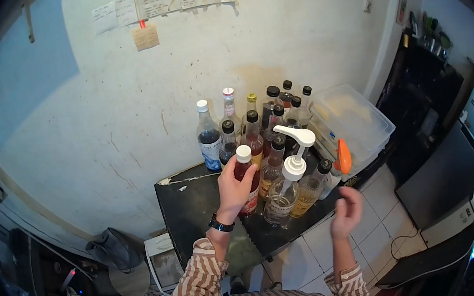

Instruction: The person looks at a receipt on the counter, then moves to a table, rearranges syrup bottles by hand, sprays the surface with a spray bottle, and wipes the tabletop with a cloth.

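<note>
My left hand point(236, 188) is wrapped round a red syrup bottle point(249, 204) with a white cap, which stands upright or nearly so by the front of the bottle group. Whether its base touches the black tabletop point(196, 196) I cannot tell. Just right of it is a clear bottle point(281, 201) fitted with a white pump point(295, 164). A bottle of yellowish liquid point(308, 193) with a black cap stands beside that one. My right hand point(347, 212) hovers off the table's right front edge, fingers loosely curled and apart, with nothing visible in it.
Several more capped bottles crowd behind, including a blue one point(210, 142) at the left. A clear plastic box point(357, 125) sits at the table's right, near an orange-handled object point(344, 157). The wall point(155, 93) rises directly behind. A grey fridge point(445, 177) stands farther right.
</note>
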Available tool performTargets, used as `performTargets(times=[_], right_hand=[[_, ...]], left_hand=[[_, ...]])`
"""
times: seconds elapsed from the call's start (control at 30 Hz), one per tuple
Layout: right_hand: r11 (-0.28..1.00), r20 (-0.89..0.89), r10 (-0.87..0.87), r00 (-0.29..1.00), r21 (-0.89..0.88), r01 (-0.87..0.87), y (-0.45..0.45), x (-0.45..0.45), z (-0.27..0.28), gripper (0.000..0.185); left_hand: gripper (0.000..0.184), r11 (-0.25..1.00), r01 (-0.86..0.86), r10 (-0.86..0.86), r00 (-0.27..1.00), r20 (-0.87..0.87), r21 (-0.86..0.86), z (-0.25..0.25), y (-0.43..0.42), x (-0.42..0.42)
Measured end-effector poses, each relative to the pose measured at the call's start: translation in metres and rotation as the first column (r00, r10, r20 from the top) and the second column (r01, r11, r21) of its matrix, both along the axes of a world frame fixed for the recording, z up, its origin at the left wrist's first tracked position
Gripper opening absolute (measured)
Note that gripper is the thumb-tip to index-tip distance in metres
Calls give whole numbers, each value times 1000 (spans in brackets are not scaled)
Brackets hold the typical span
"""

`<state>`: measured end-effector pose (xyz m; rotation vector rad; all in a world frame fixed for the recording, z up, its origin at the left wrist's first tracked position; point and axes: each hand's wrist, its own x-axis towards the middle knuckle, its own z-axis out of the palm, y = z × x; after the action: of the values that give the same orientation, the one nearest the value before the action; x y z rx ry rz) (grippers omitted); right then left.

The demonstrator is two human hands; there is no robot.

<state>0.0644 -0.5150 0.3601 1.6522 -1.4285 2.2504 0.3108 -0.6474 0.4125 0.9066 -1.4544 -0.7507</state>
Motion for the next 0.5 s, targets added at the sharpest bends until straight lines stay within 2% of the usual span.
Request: performTargets(times=[0.03,0.07,0.1,0.13,0.2,0.27,0.3,0.4,0.5], right_hand=[[990,-66,132,989,56,-128,3,28,17,34],[980,-228,123,966,179,-83,2,52,38,34],[970,-239,121,964,235,-64,-3,76,47,44],[973,-200,65,978,231,-17,-12,92,51,43],[972,-120,-40,992,227,67,-27,112,52,43],[941,-189,-107,976,296,161,-48,109,39,48],[921,-222,-133,966,332,203,-54,109,33,51],[922,-11,-33,999,384,35,-59,113,32,43],[960,18,-30,999,277,24,-61,120,32,37]], left_hand=[[33,1000,6,-7,997,-70,-22,-4,0,0],[32,999,11,-17,990,-141,-42,-8,2,1],[30,998,13,-26,977,-213,-63,-12,4,2],[28,999,1,-11,977,-211,-51,-14,6,10],[25,1000,-19,13,948,-319,-14,-15,10,28],[23,998,-55,67,882,-467,40,-13,13,51],[22,997,-71,77,896,-437,30,-9,15,67],[21,992,-125,120,881,-457,20,16,23,106],[22,977,-205,162,897,-412,-60,21,14,150]])
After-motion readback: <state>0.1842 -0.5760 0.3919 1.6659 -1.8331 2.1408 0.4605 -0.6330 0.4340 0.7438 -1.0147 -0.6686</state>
